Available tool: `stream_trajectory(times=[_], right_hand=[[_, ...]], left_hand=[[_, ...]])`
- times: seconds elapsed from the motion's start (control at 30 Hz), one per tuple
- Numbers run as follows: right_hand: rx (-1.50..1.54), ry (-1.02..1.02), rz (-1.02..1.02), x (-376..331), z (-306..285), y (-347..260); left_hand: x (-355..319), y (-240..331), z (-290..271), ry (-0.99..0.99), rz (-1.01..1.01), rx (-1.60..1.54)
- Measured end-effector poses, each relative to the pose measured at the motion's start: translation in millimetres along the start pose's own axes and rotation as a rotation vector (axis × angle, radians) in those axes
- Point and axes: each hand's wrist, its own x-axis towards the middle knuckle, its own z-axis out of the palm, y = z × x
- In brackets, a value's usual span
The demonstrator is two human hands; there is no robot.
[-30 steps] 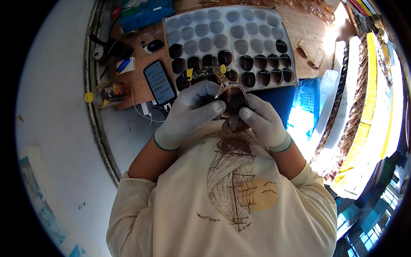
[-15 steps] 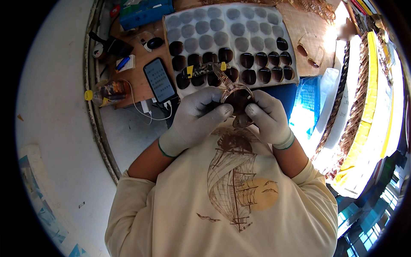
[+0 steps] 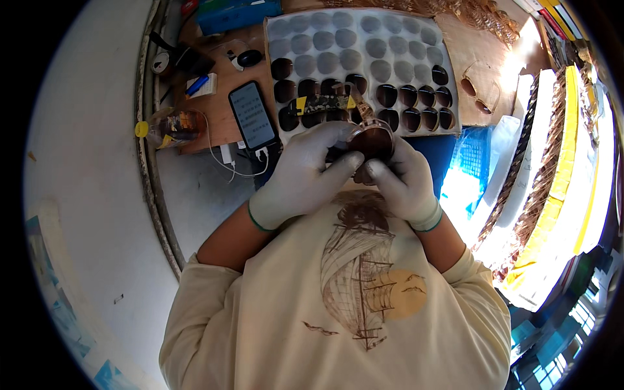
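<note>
Wooden workbench, brightly lit at its right: sunglasses held at its near side

The sunglasses are just on the near side of the lens tray, in front of the cream shirt. One dark lens faces the view, and one temple arm points away, over the tray.

Both hands wear pale gloves and both grasp the sunglasses. The left hand pinches the left side of the frame, while the right hand closes around the other side. What the fingers behind do, I cannot tell.

Compared with half a second ago, the left thumb and the right thumb are nearer to each other at the lower border of the lens, with only a small gap. In my judgement, the handling is now more concentrated on this one rim. All the bench also appears farther to the right; probably the head has turned, and the things have not moved.

In the tray, the near rows of dark lenses look the same as before. Across them lies a dark speckled strip with yellow ends. Farther out are a smartphone, a yellow-capped bottle, a second pair of sunglasses and a blue basket.
</note>
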Motion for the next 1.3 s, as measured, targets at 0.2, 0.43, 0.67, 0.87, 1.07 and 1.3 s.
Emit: stream_trajectory(times=[0.2, 0.43, 0.67, 0.87, 1.07, 1.3], right_hand=[[-0.276, 0.130, -0.057, -8, 5, -14], [0.075, -0.229, 0.050, -5, -21, -29], [0.118, -0.456, -0.117, -12, -31, -14], [-0.555, -0.145, -0.005, 1, -41, -51], [-1.094, 0.509, -0.056, 45, -118, 10], [-1.605, 0.551, 0.476, 105, -262, 74]], left_hand=[[1, 2, 3, -0.065, -0.047, 0.170], [3, -2, 0, -0.158, -0.009, -0.244], [17, 6, -17, -0.282, 0.040, -0.312], [44, 22, -1, -0.237, 0.386, 0.210], [46, -4, 2, -0.038, 0.124, 0.265], [72, -25, -8, -0.017, -0.090, 0.164]])
